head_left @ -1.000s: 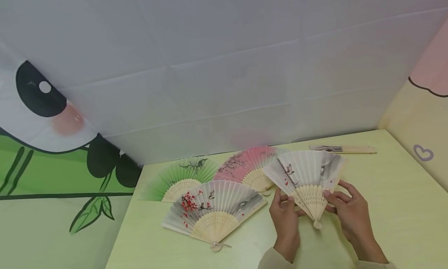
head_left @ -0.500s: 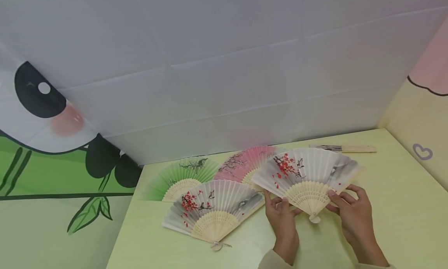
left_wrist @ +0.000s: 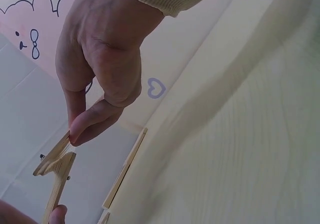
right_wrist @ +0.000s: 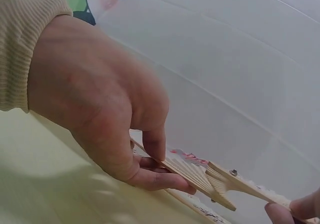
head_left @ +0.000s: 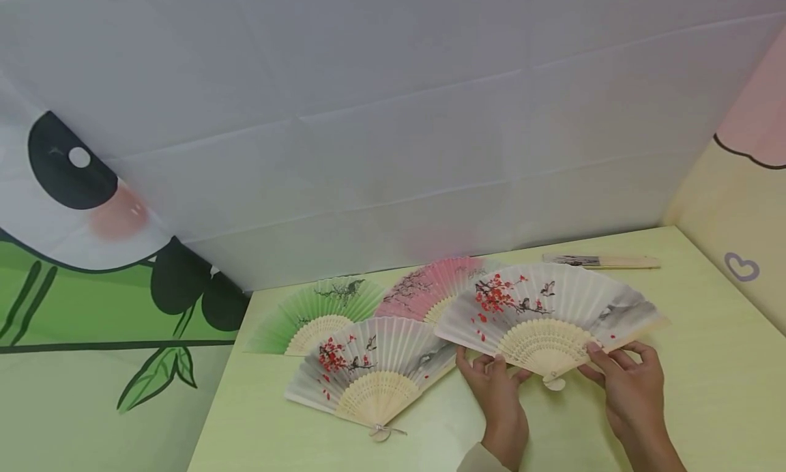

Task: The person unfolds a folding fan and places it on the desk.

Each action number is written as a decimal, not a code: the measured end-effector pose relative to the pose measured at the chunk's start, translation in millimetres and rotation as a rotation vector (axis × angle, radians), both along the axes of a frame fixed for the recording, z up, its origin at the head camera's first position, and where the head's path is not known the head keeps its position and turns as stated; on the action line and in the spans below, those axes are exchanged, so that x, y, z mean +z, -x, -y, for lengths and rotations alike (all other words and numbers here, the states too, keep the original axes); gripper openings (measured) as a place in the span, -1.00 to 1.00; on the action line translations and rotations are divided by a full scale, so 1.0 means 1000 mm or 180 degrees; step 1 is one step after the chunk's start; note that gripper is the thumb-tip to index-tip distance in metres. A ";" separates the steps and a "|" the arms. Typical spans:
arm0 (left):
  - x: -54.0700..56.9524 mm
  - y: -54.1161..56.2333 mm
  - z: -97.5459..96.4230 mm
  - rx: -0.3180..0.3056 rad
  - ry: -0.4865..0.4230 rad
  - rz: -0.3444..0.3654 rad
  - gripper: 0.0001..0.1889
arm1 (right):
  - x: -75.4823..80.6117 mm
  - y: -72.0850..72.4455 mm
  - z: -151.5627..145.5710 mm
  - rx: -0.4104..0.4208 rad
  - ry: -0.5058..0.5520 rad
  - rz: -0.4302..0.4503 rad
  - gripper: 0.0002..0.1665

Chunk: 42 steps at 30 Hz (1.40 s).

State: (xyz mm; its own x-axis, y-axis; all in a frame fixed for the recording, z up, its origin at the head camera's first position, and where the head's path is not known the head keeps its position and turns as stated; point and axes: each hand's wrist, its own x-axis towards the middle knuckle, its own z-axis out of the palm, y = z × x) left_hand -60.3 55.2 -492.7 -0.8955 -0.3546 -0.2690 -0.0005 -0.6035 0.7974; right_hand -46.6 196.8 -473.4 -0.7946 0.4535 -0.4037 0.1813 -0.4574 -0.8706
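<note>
Both hands hold a spread folding fan (head_left: pixel 546 301), white and grey with red blossoms and birds, raised over the table in the head view. My left hand (head_left: pixel 500 397) pinches its left outer rib between thumb and fingers. At the opposite outer rib, my right hand (head_left: pixel 635 390) pinches with its thumb on the near face. In the left wrist view the left hand (left_wrist: pixel 107 59) grips a wooden rib end. The right wrist view has the right hand (right_wrist: pixel 110 104) pinching the other side of the ribs. A matching fan (head_left: pixel 377 363) lies spread to the left.
Behind, a green fan (head_left: pixel 334 305) and a pink fan (head_left: pixel 430 284) lie spread on the pale table (head_left: pixel 245 417). The held fan partly covers the pink one. A folded fan (head_left: pixel 602 260) lies along the back edge, below the white wall (head_left: pixel 393 151).
The held fan has spread from narrow to wide, and its red blossoms now show. The right hand has moved right, the left hand slightly left. The other fans stay put.
</note>
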 end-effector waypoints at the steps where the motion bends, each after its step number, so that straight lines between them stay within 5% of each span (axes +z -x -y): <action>1: 0.000 0.000 0.000 0.0011 0.0000 0.0037 -0.26 | 0.000 -0.001 0.000 -0.0026 0.0032 -0.0004 -0.50; 8: 0.005 -0.002 -0.004 0.0131 -0.0128 0.0190 -0.27 | -0.004 -0.005 -0.005 -0.0224 0.0283 -0.0200 -0.63; 22: 0.005 -0.009 -0.015 0.0358 -0.0166 0.0379 -0.34 | -0.010 -0.010 -0.013 -0.0332 0.0357 0.0121 -0.61; 33: 0.000 -0.020 -0.023 0.0246 -0.0219 0.0487 -0.54 | -0.022 -0.016 -0.034 0.0159 0.0081 0.0169 -0.59; 42: 0.000 -0.026 -0.025 0.0118 -0.0113 0.0588 -0.49 | -0.034 -0.016 -0.043 0.0487 -0.0213 0.0089 -0.50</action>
